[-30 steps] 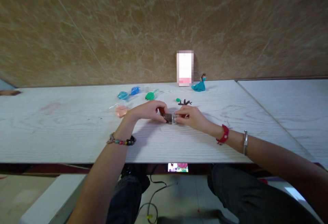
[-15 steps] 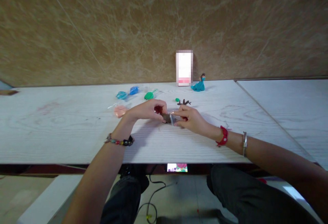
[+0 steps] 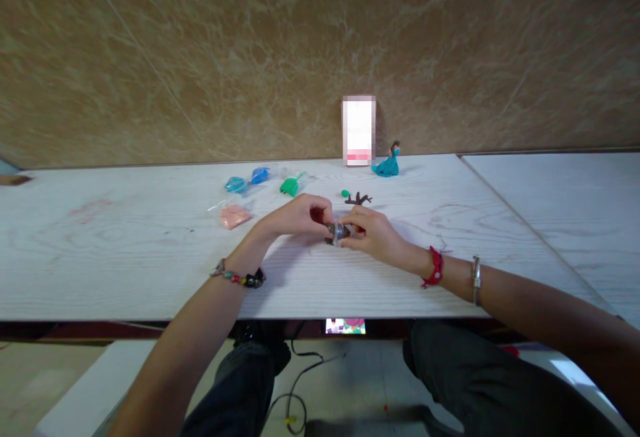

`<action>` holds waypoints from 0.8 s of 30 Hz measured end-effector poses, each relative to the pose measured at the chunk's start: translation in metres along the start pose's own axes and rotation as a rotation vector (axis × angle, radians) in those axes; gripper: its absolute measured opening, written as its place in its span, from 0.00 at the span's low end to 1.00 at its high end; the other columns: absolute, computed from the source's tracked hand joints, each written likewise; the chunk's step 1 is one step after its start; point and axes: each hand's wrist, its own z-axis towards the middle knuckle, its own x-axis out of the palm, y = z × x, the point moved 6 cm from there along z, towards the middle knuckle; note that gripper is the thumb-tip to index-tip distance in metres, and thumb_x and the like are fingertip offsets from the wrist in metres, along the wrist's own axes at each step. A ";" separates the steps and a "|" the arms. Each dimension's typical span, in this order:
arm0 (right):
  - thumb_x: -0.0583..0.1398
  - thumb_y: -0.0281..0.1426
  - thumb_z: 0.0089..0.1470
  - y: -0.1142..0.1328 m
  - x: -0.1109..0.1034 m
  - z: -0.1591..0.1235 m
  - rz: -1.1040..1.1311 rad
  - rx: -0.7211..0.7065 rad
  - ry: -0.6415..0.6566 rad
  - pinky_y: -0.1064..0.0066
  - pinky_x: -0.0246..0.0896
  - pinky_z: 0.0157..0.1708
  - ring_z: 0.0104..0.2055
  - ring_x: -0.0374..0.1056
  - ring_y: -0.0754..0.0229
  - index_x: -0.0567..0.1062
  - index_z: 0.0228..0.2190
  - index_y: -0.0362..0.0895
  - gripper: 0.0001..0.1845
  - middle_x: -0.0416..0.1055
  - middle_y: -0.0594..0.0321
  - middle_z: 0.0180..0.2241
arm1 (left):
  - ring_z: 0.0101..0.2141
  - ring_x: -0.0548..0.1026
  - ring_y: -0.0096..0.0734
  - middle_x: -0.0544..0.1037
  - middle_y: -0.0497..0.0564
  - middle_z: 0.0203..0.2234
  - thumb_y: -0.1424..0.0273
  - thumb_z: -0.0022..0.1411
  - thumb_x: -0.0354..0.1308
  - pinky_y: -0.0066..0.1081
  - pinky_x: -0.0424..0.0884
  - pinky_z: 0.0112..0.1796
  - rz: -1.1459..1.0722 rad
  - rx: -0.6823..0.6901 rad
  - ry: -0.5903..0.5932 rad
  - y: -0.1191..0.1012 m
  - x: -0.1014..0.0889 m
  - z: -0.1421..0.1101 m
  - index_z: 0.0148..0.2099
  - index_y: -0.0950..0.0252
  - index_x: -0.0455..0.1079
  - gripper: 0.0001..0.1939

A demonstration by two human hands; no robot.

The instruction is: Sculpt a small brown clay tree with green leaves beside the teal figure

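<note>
My left hand (image 3: 303,214) and my right hand (image 3: 373,230) meet over the white table, fingertips pinched. Between them is a small clear plastic bag with dark brown clay (image 3: 339,231), partly hidden by the fingers. Both hands grip it, one from each side. Just beyond my right hand lies a brown branch-shaped clay piece (image 3: 359,199) with several prongs. A small green clay ball (image 3: 345,193) sits at its left.
Bagged clay in light blue (image 3: 236,185), blue (image 3: 261,175), green (image 3: 289,187) and peach (image 3: 234,216) lies left of centre. A phone (image 3: 359,130) leans on the wall beside a teal-dressed figurine (image 3: 388,162). The table's front edge (image 3: 300,318) runs above my legs.
My left hand has moved right, closer to my right hand. The bag and brown clay between them look more bunched up. My right hand has barely moved.
</note>
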 end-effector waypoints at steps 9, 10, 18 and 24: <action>0.60 0.27 0.47 0.005 0.004 -0.003 -0.070 -0.115 0.040 0.76 0.52 0.26 0.26 0.56 0.67 0.74 0.29 0.40 0.04 0.61 0.65 0.25 | 0.20 0.66 0.17 0.70 0.43 0.17 0.73 0.39 0.64 0.20 0.60 0.22 -0.092 -0.030 0.084 0.009 0.004 -0.001 0.23 0.69 0.63 0.11; 0.60 0.27 0.47 0.005 0.004 -0.003 -0.074 -0.120 0.042 0.76 0.52 0.26 0.26 0.56 0.67 0.74 0.29 0.40 0.04 0.61 0.65 0.25 | 0.20 0.66 0.17 0.69 0.43 0.17 0.73 0.39 0.64 0.20 0.60 0.22 -0.089 -0.029 0.085 0.009 0.004 -0.001 0.23 0.69 0.63 0.11; 0.60 0.27 0.48 -0.001 -0.001 0.000 -0.108 0.036 -0.050 0.75 0.53 0.27 0.27 0.58 0.67 0.75 0.29 0.42 0.04 0.62 0.66 0.24 | 0.21 0.66 0.17 0.69 0.43 0.18 0.72 0.41 0.62 0.20 0.60 0.22 -0.056 -0.011 0.031 0.000 -0.002 -0.002 0.22 0.68 0.60 0.12; 0.55 0.31 0.54 0.013 0.002 -0.003 -0.377 -0.060 0.088 0.73 0.52 0.27 0.29 0.60 0.64 0.74 0.30 0.39 0.10 0.66 0.59 0.29 | 0.20 0.64 0.17 0.67 0.42 0.16 0.71 0.42 0.62 0.20 0.59 0.21 -0.003 -0.014 0.103 0.000 0.001 -0.003 0.22 0.68 0.61 0.11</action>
